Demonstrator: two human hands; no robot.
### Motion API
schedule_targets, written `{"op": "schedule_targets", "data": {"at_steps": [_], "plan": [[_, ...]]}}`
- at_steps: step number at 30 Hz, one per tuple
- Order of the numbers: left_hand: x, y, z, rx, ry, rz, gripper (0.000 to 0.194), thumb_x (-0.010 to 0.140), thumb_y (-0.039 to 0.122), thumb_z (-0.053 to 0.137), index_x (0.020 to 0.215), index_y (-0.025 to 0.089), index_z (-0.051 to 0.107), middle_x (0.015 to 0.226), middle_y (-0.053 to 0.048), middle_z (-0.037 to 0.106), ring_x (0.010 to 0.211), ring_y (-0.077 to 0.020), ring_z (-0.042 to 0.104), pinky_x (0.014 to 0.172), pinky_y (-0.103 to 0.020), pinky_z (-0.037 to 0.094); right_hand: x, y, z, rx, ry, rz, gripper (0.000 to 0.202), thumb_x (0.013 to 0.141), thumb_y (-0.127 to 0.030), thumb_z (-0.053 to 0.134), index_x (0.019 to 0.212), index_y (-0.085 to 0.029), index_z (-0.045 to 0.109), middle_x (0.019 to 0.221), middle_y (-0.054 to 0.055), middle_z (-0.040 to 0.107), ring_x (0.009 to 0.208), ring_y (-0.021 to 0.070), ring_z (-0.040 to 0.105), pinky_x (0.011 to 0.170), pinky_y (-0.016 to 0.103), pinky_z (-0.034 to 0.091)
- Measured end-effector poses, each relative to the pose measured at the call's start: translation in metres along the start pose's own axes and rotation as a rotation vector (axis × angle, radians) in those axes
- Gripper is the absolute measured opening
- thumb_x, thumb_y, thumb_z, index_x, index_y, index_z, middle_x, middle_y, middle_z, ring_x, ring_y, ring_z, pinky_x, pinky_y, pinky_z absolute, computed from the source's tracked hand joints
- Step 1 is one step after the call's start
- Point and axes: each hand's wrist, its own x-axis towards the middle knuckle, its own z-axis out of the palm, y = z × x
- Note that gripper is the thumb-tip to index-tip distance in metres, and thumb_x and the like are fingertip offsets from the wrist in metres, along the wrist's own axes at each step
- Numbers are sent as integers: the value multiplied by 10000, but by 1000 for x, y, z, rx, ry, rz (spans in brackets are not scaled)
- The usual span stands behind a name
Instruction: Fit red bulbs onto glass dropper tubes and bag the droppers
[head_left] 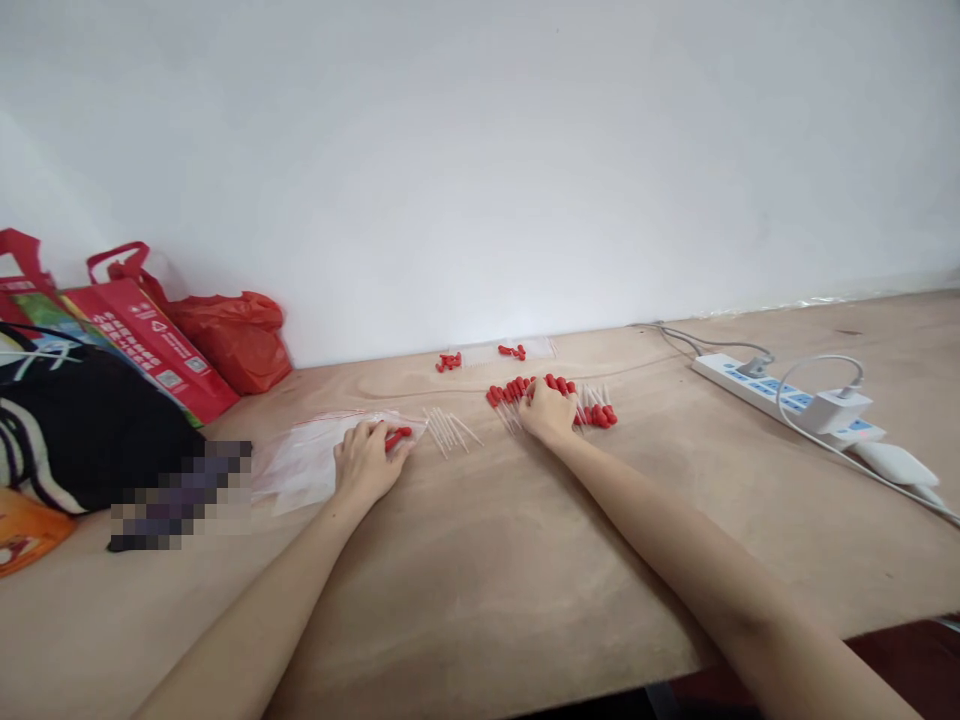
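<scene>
My left hand (pixel 367 462) rests at the right side of some clear plastic bags (pixel 311 440), fingers curled. A small elongated red piece (pixel 397 437) sits between its thumb and forefinger. Just right of it, thin pale sticks (pixel 448 430) lie side by side on the table. My right hand (pixel 549 410) reaches down into a row of red-tipped sticks (pixel 517 390), its fingers bent together. What its fingertips hold is hidden among the sticks. More red-tipped pieces (pixel 600 415) lie in a cluster just right of this hand.
Behind, a flat clear bag (pixel 480 353) lies near small red pieces (pixel 448 362). A white power strip (pixel 780 390) with plugs and cables lies at right. Shopping bags (pixel 150 340), a red plastic bag (pixel 240 340) and a black bag (pixel 97 430) stand at left.
</scene>
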Motion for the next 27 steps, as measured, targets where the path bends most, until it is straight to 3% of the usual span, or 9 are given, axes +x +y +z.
{"op": "schedule_targets", "data": {"at_steps": [5,9,13,18,22,27], "plan": [[3,-5,2,-9,-53,-16,324,760,453,458,909,197,591,987,-95,530,949,-286,470,758,-379,380,-1,0,2,-30,14,-33,189,767,-250,404,853,-153,542,804,93,636,751,219,568,760,385,221],[4,-6,4,-36,-81,-14,265,776,401,450,882,199,584,952,-80,533,911,-250,507,740,-338,398,-11,-10,1,-13,78,-181,223,788,-317,403,856,-163,550,906,98,615,828,219,542,780,375,224],[5,-6,5,-19,-85,-10,210,783,343,449,870,189,564,927,-67,552,859,-218,542,708,-307,411,-27,-35,8,19,-41,-349,210,785,-318,418,824,-182,572,903,85,618,881,205,520,761,345,249],[7,-7,7,34,-66,-17,180,798,306,431,870,194,552,927,-66,591,878,-241,551,689,-333,408,-37,-61,22,34,-141,-315,252,755,-307,479,945,-157,548,919,109,615,918,229,511,765,340,273],[8,-6,9,66,-24,-32,225,813,292,420,928,171,570,936,-93,590,893,-265,539,730,-365,403,-40,-68,28,5,-115,-285,252,781,-190,432,1008,-112,510,948,147,601,911,237,509,742,334,286],[7,-3,11,-71,179,55,269,827,219,383,983,135,585,931,-112,530,898,-244,514,785,-345,409,-45,-60,23,-5,-46,-256,290,751,-104,415,1028,-79,498,978,170,559,918,249,473,731,333,291]]}}
